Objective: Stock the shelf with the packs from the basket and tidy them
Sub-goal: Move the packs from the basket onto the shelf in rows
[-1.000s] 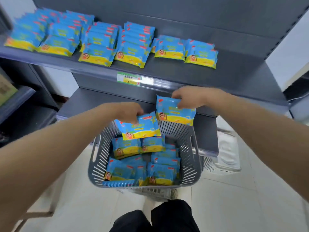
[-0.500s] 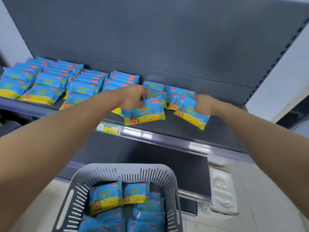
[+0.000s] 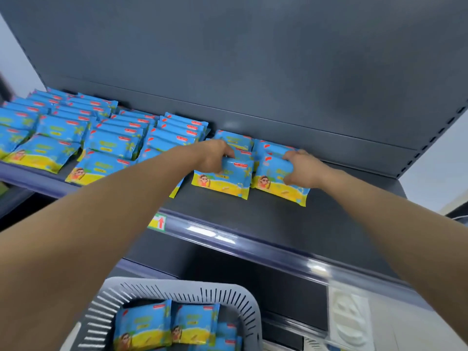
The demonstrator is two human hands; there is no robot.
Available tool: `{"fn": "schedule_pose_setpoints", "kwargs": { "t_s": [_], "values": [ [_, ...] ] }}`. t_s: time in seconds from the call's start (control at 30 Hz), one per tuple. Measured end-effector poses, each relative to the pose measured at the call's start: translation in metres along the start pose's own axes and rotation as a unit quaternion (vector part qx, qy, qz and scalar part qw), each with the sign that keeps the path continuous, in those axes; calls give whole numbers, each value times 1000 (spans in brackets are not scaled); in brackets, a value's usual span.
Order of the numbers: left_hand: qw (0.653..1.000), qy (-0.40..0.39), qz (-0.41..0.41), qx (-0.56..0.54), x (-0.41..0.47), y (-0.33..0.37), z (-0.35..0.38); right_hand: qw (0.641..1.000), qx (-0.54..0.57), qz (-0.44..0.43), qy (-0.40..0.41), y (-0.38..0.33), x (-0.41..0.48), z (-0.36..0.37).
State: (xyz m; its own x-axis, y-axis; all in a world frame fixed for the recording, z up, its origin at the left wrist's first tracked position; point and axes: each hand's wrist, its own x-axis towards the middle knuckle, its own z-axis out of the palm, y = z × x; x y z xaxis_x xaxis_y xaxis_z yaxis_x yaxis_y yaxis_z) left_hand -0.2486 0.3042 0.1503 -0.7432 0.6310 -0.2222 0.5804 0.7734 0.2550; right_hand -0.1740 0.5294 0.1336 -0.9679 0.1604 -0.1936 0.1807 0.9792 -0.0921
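Two hands, left hand (image 3: 215, 158) grip closed on left pack (image 3: 222, 179), right hand (image 3: 302, 171) on right pack (image 3: 276, 182)

The light was bright and even, falling from above. Glare streaked the glossy price rail (image 3: 253, 243) at the front edge of the shelf (image 3: 253, 206), and a soft sheen sat on the back panel (image 3: 253, 59) above it. Below the rail the recess lay in shadow. The wide lens bowed the shelf's lines toward the edges; the basket (image 3: 177, 292) beneath and both forearms looked smeared and soft.
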Motion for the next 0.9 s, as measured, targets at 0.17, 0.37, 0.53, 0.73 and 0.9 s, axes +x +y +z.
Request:
{"fn": "schedule_pose_setpoints", "kwargs": {
  "t_s": [0.17,0.37,0.53,0.73,0.9],
  "values": [
    [999,32,-13,6,20,-6,7,999,-40,8,36,-3,4,2],
    [992,65,-17,108,24,-6,15,990,-105,-15,90,-5,-16,10],
    [988,111,-6,106,-1,-3,21,984,-87,-52,147,-24,-46,7],
    [977,206,58,-9,-70,-11,19,959,-6,-133,249,-78,-98,20],
    [972,217,72,-59,-153,-34,50,946,40,-194,257,-138,-144,66]
  ]
}}
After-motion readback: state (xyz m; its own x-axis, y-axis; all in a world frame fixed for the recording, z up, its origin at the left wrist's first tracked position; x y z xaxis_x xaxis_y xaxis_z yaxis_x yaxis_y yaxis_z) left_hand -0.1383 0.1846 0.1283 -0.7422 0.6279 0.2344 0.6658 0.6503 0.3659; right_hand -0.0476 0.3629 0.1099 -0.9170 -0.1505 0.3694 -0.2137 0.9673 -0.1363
